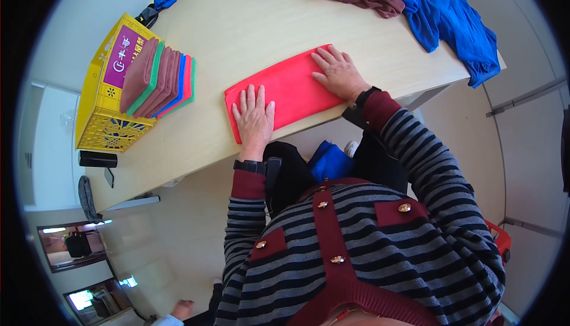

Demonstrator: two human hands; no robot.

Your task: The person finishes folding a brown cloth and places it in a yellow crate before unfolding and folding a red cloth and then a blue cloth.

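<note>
The red cloth [291, 97] lies folded flat on the table [214, 23], under both hands: the left hand [253, 117], palm down with fingers spread, covers its left end, and the right hand [338, 73], fingers loosely parted, rests on its right end. Nearer the body, between the hands, a blue cloth [330, 161] shows by the person's legs. Well left of the left hand, folded cloths [157, 82] stand out at a yellow crate [119, 133]. Beyond the right hand, blue, brown and green cloths [445, 23] lie heaped
</note>
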